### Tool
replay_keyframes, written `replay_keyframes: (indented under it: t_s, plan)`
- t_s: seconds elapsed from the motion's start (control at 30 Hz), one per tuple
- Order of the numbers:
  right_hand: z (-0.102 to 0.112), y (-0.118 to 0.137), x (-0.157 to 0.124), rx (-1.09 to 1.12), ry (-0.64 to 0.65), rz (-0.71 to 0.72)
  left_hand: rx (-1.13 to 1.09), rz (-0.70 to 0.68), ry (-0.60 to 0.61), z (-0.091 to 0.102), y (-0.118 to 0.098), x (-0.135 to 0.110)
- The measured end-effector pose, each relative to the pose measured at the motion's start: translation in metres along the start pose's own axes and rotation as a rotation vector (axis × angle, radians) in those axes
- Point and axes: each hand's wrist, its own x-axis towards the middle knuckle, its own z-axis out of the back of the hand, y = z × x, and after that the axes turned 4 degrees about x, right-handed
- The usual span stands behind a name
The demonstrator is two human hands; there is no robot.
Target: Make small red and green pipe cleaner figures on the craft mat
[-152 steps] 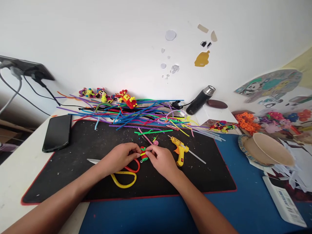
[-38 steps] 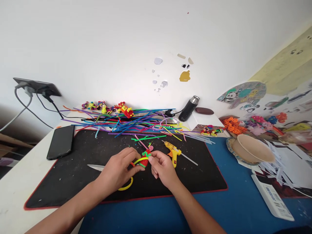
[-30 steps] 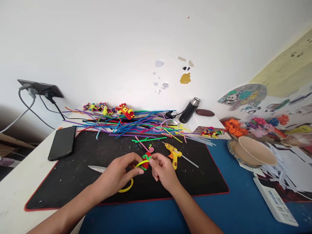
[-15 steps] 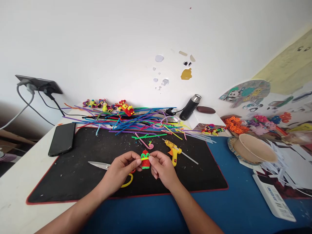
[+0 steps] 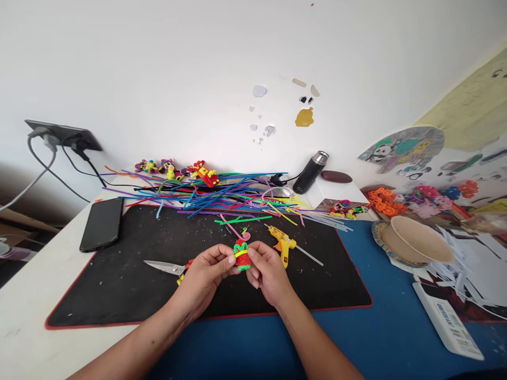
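Between my two hands is a small red pipe-cleaner figure [image 5: 243,259] with a yellow band, a green loop above it and a green lower edge. My left hand [image 5: 212,269] pinches its left side with thumb and fingers. On the other side, my right hand [image 5: 267,268] grips it the same way. Scissors [image 5: 164,267] lie by my left hand, their handles partly hidden beneath it. A yellow glue gun [image 5: 282,244] with a glue stick in its back rests just beyond my right hand. Behind the figure lies a curled pink pipe cleaner [image 5: 237,232].
Many coloured pipe cleaners [image 5: 222,195] are heaped along the back of the black mat [image 5: 119,274]. Finished pipe-cleaner figures [image 5: 204,174] stand by the wall. A phone [image 5: 102,224] lies at left; a black flask [image 5: 311,173] leans at the back. A bowl [image 5: 420,240] sits at right.
Both hands have shifted slightly right and up with the figure, which looks a little tilted. My left hand now covers more of the scissors' handles.
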Motion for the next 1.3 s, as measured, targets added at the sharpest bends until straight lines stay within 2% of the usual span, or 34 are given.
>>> replay_keyframes:
  t_s: [0.47, 0.77, 0.93, 1.3]
  plan:
    - [-0.005, 0.000, 0.001, 0.110, 0.046, -0.032, -0.057, -0.037, 0.098, 0.003, 0.003, 0.006]
    - [-0.003, 0.002, 0.001, 0.105, 0.061, -0.078, 0.078, -0.111, 0.205, 0.013, -0.008, 0.017]
    - [-0.002, -0.002, 0.001, 0.141, 0.119, -0.111, 0.121, -0.134, 0.256, 0.019, -0.008, 0.024]
    - [-0.004, -0.003, 0.003, 0.225, 0.185, -0.157, 0.140, -0.181, 0.390, 0.018, -0.018, 0.030]
